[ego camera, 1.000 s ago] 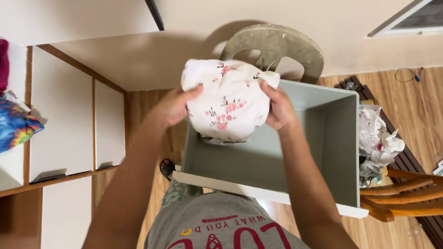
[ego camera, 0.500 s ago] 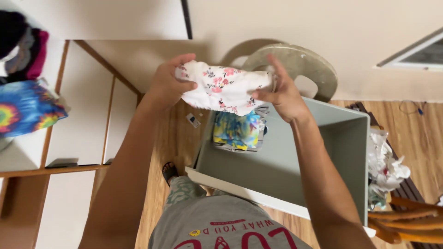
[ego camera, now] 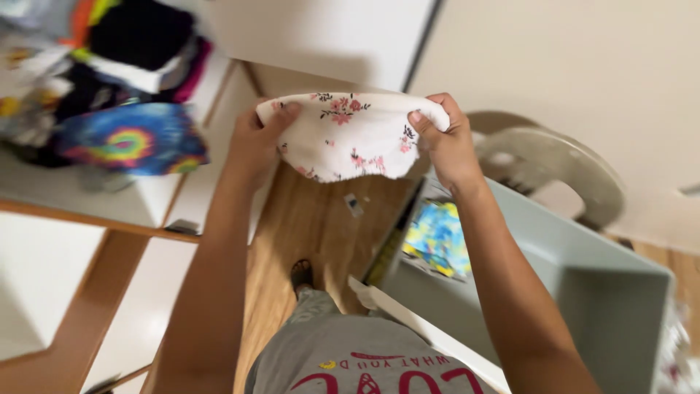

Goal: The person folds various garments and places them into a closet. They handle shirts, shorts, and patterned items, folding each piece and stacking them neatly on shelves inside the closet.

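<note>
At far left, an open shelf (ego camera: pixel 109 197) carries a heap of folded clothes, a tie-dye garment (ego camera: pixel 135 138) lying in front. The left hand (ego camera: pixel 255 138) pinches one end of a white floral cloth (ego camera: pixel 346 135), its grip closed on the fabric. The right hand (ego camera: pixel 448 142) clamps the other end, holding the cloth stretched in the air above the wooden floor. Lower right, a grey drawer (ego camera: pixel 583 292) contains a yellow-and-blue garment (ego camera: pixel 437 237) against its far wall.
</note>
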